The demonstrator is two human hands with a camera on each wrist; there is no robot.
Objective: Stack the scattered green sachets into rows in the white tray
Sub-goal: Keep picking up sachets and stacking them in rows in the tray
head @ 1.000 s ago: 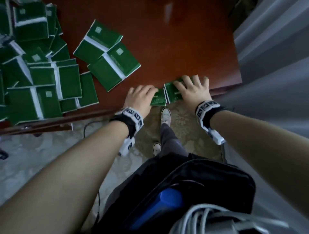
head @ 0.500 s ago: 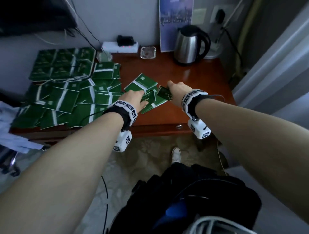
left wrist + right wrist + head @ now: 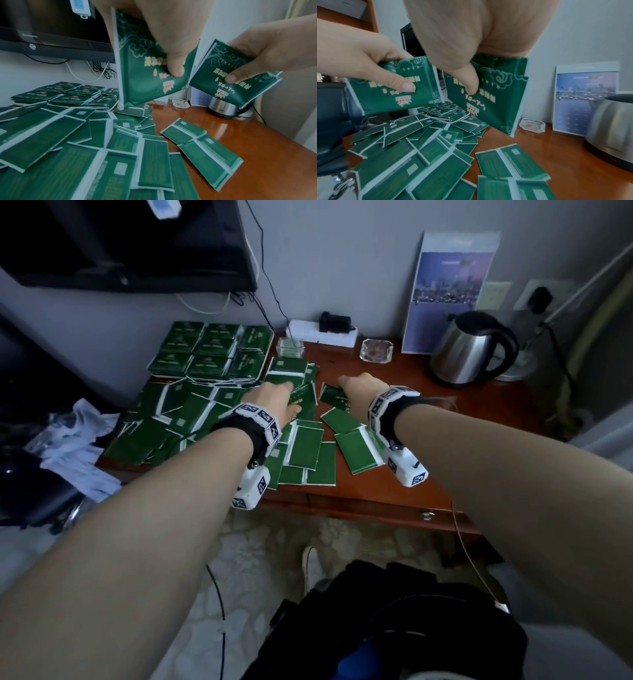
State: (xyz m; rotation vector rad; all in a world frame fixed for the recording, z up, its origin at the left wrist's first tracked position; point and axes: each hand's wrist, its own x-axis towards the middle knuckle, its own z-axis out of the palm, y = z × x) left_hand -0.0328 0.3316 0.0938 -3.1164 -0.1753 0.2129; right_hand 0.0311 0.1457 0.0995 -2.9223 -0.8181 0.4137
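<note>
We pinch one sachet [image 3: 150, 75] under our left hand's [image 3: 270, 402] thumb and another sachet [image 3: 489, 94] under our right hand's [image 3: 359, 388] thumb. Both arms reach out, hands side by side above the loose sachets [image 3: 301, 446], with the tray [image 3: 265, 356] beyond them.

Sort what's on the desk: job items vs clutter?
Job:
left hand holding a sachet
right hand holding another sachet
loose sachets
white tray with stacked rows

Clutter:
kettle
glass ashtray
calendar card
power strip
</note>
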